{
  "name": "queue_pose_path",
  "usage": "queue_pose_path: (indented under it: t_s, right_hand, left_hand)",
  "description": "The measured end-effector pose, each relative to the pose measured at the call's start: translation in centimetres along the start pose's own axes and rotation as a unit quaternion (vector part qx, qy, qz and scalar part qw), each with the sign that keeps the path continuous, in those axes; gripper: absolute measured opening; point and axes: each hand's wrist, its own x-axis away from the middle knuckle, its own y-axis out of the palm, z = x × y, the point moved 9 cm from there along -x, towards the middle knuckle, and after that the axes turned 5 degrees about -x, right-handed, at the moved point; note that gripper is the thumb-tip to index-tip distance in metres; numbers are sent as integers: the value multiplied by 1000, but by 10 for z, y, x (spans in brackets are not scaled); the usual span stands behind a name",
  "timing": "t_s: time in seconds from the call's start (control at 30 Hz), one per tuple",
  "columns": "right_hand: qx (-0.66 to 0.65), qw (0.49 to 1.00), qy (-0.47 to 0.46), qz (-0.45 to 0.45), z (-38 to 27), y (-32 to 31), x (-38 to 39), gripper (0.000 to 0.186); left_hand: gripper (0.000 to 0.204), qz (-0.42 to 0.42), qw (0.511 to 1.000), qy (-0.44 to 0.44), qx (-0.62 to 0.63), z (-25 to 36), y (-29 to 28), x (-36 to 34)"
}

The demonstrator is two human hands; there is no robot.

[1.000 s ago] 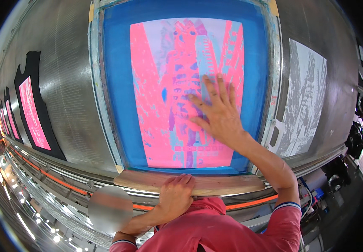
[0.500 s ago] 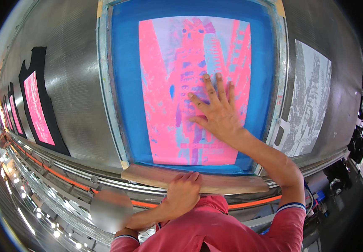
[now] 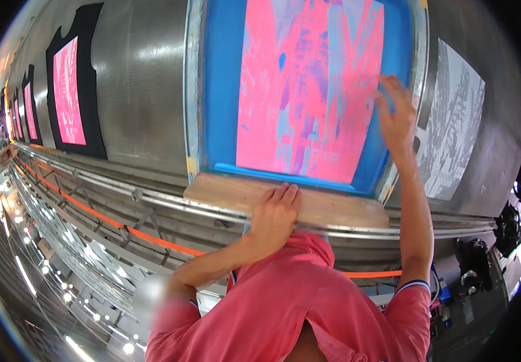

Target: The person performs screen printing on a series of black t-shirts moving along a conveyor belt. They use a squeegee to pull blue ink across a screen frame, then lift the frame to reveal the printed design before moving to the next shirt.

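My left hand (image 3: 274, 216) is closed over the wooden handle of a squeegee (image 3: 342, 208), which lies across the near end of a screen-printing frame (image 3: 194, 84). Along the squeegee's far side runs a strip of blue ink (image 3: 284, 176). Inside the frame is a blue mesh (image 3: 221, 114) with a pink, lilac and light-blue picture (image 3: 260, 114) showing in it. My right hand (image 3: 398, 117) hovers by the right side of the frame, apart from the squeegee. Its fingers are bent, somewhat apart and slightly blurred, with nothing visible in them.
Black shirt pieces with pink prints (image 3: 69, 90) lie in a row leftward on the metal table (image 3: 142, 78). A grey-and-white print (image 3: 453, 120) lies right of the frame. A metal rail (image 3: 146, 202) and an orange strip (image 3: 115, 223) run along the near edge.
My right hand has left the middle of the picture and moved right to the frame's side. My left hand stays on the squeegee. The view has shifted, putting the frame higher and further right.
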Motion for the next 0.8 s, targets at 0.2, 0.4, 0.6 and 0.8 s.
queue_pose_path:
  t_s: [0.2,0.4,0.6,0.8]
  right_hand:
    - [143,974,90,151,55,-77,75,33]
    - [93,950,270,130,128,-92,106,38]
    - [-180,886,407,130,139,-62,113,32]
    - [-44,915,327,234,128,-87,113,31]
  left_hand:
    - [52,70,997,11,-13,0,17,35]
    - [43,98,994,22,-42,10,13,46]
    - [48,126,992,-13,-23,3,12,48]
    - [45,125,991,18,-35,13,3,41]
